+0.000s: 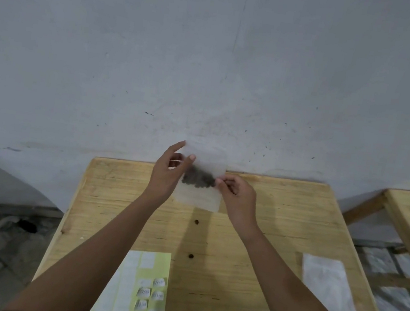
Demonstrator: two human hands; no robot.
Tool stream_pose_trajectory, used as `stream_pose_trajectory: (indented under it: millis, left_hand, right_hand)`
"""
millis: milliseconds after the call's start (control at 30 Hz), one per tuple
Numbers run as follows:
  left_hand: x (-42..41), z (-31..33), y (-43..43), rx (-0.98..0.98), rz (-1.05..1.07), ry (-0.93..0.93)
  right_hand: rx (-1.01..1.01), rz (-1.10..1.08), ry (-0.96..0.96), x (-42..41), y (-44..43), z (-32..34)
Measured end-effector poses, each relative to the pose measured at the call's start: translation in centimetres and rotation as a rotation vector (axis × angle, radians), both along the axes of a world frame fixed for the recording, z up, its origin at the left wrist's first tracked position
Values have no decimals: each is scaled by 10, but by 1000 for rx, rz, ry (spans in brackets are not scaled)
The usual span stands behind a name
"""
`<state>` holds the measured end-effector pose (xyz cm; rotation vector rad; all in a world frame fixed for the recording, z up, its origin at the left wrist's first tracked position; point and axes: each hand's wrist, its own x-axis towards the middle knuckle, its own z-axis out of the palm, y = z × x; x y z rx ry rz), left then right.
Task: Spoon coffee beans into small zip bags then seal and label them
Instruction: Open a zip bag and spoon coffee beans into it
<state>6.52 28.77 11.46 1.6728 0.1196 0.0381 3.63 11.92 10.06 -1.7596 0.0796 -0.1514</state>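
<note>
Here, zip bag [202, 178] (beans inside) between both hands [169, 174].

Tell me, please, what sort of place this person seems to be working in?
Probably a plain workshop or storeroom, not a kitchen: a bare wooden table against an unpainted grey wall, with a label sheet and spare bags laid out for packing.

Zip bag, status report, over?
Both hands, left and right, pinch the zip bag above the table. Beans inside. Two stray beans below; nothing blocking.
</note>
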Motion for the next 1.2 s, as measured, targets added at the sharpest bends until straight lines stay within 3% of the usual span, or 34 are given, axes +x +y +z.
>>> stream_pose_trajectory:
  millis: [400,667,1000,1200]
  left_hand:
    - [-7,21,4,-137,17,-111]
    - [-10,17,-7,-205,84,-98]
    - [-13,16,-17,-36,126,-100]
    - [-14,24,-16,-121,23,-56]
  right_hand:
    - [313,-7,28,20,-4,44]
    - [251,-29,17,17,-5,44]
    - [169,-11,24,12,-10,39]
    - [113,24,63,16,-12,49]
